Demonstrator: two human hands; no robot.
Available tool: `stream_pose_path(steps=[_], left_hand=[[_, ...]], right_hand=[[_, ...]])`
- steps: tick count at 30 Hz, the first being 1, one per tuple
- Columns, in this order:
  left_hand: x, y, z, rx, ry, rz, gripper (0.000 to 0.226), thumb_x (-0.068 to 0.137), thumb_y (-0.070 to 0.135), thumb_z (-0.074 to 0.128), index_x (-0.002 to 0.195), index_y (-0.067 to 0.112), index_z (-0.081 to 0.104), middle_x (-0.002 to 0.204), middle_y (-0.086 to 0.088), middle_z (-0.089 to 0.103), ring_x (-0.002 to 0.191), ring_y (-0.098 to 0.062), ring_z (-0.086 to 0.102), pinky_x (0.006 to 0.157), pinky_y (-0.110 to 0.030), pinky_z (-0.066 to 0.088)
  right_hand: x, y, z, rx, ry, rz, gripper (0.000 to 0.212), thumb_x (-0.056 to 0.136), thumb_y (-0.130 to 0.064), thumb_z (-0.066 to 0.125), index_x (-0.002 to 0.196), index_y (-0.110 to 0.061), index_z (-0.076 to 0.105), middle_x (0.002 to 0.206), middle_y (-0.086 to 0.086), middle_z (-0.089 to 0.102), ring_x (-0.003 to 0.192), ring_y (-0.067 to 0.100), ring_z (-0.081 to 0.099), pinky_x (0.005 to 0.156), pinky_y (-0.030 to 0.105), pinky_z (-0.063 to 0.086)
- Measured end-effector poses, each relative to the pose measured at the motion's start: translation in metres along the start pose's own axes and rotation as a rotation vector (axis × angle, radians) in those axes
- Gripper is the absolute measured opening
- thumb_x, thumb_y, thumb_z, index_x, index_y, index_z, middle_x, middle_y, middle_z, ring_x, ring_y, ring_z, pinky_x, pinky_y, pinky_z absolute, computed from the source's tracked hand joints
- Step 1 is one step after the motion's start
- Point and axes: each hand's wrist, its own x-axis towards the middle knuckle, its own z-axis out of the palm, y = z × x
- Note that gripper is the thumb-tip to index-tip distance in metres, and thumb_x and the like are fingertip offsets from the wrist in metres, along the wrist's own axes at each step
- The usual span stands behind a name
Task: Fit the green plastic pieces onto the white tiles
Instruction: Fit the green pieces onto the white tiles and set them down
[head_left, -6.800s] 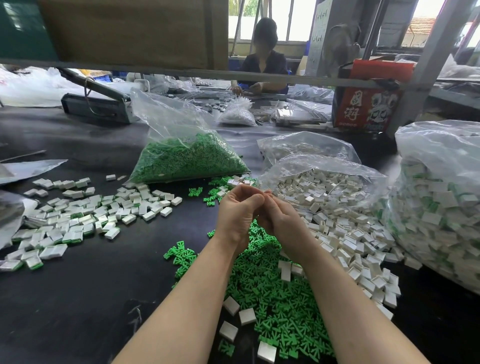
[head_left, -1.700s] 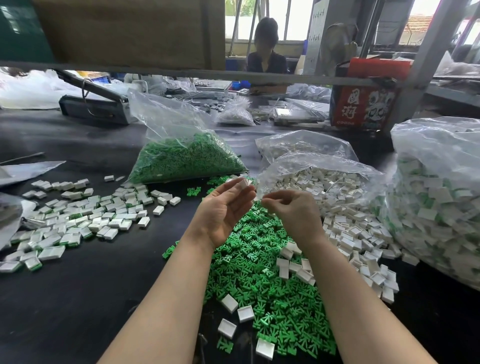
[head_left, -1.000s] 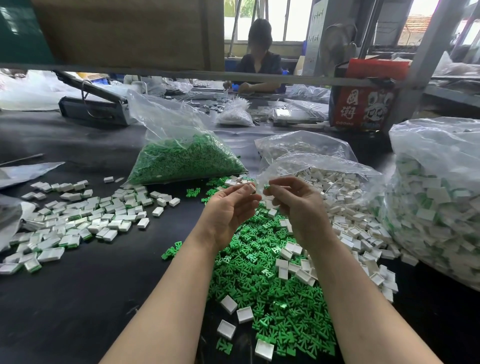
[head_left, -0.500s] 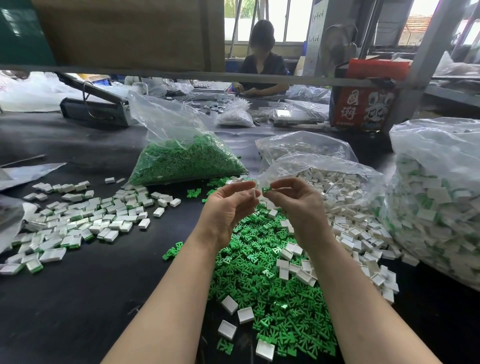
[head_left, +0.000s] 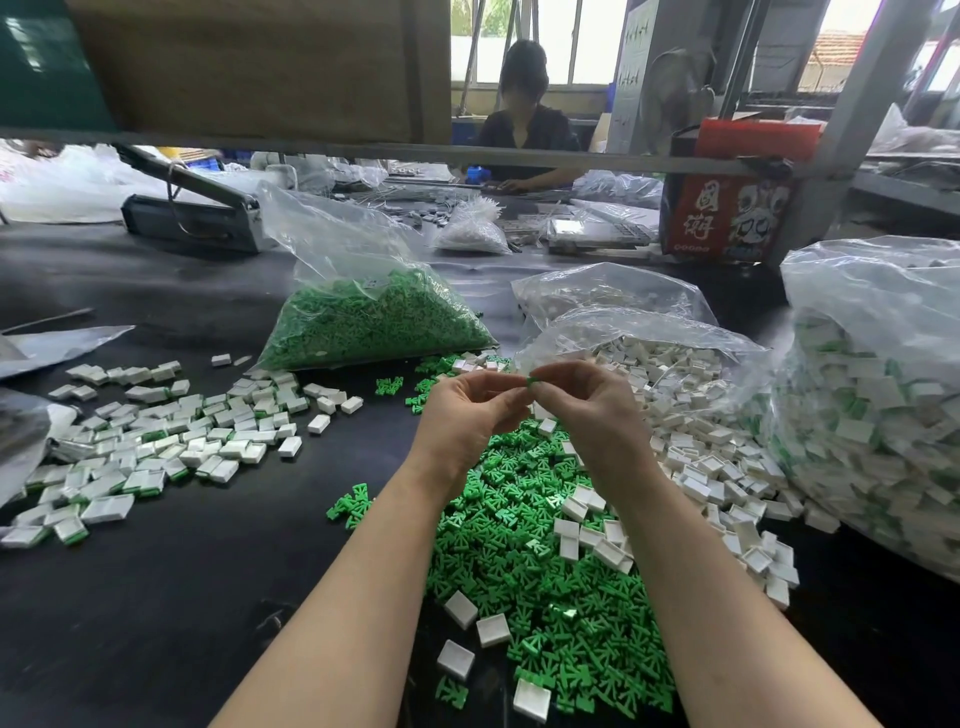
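Nearest, a heap of loose green pieces (head_left: 545, 587) lies under both forearms on the black table (head_left: 156, 597). Above it, the right hand (head_left: 597, 415) pinches one green piece (head_left: 532, 382) at its fingertips, at the left hand's (head_left: 462, 415) two o'clock; the left hand's fingers curl, and I cannot tell if they hold anything. White tiles (head_left: 691, 415) spill at three o'clock.

black worktable (head_left: 156, 597), bright windows (head_left: 566, 41) behind

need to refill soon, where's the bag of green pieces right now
In the head view the bag of green pieces lies on the black table just left of centre, beyond the left hand, with the bag of white tiles to its right.
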Motion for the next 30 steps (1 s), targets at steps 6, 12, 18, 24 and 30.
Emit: stream_pose_path(steps=[6,12,18,24,30], left_hand=[[0.0021,0.0006,-0.0016,-0.268,0.056,-0.07,0.021,0.069,0.008,0.072,0.09,0.009,0.074,0.084,-0.01,0.075,0.075,-0.016,0.072,0.067,-0.02,0.056],[0.0012,0.001,-0.0042,-0.298,0.086,-0.114,0.029,0.075,0.003,0.071,0.104,0.0,0.067,0.084,-0.01,0.073,0.073,-0.016,0.071,0.065,-0.021,0.056],[-0.0009,0.0047,-0.006,-0.274,0.053,-0.106,0.031,0.065,0.008,0.077,0.096,0.003,0.072,0.086,-0.01,0.075,0.075,-0.017,0.072,0.067,-0.022,0.057],[-0.0026,0.0057,-0.0053,-0.216,0.056,-0.1,0.028,0.066,0.011,0.078,0.093,0.005,0.075,0.084,-0.011,0.075,0.072,-0.017,0.071,0.064,-0.021,0.056],[-0.0029,0.0061,-0.0049,-0.189,0.057,-0.093,0.025,0.063,0.012,0.079,0.088,0.008,0.076,0.081,-0.01,0.075,0.07,-0.017,0.071,0.063,-0.021,0.056]], right_hand=[[0.0014,0.0002,0.0007,0.067,0.02,0.037,0.007,0.091,-0.003,0.062,0.092,-0.009,0.064,0.092,0.019,0.068,0.066,0.003,0.06,0.06,0.014,0.047],[0.0019,0.0063,0.0013,-0.006,0.035,-0.007,0.014,0.091,-0.006,0.064,0.101,-0.013,0.071,0.092,0.006,0.073,0.077,0.01,0.065,0.069,0.016,0.054],[0.0012,0.0074,0.0008,-0.039,0.08,-0.043,0.01,0.087,-0.011,0.071,0.096,-0.014,0.069,0.089,0.0,0.071,0.077,0.003,0.067,0.071,0.014,0.052],[0.0007,0.0059,0.0004,-0.037,0.08,-0.073,0.01,0.085,-0.008,0.072,0.094,-0.011,0.071,0.088,0.001,0.073,0.078,0.006,0.069,0.073,0.015,0.053],[0.0013,0.0083,0.0021,-0.054,0.087,-0.118,0.011,0.081,-0.008,0.075,0.092,-0.011,0.072,0.085,-0.001,0.073,0.077,0.007,0.07,0.071,0.015,0.053]])
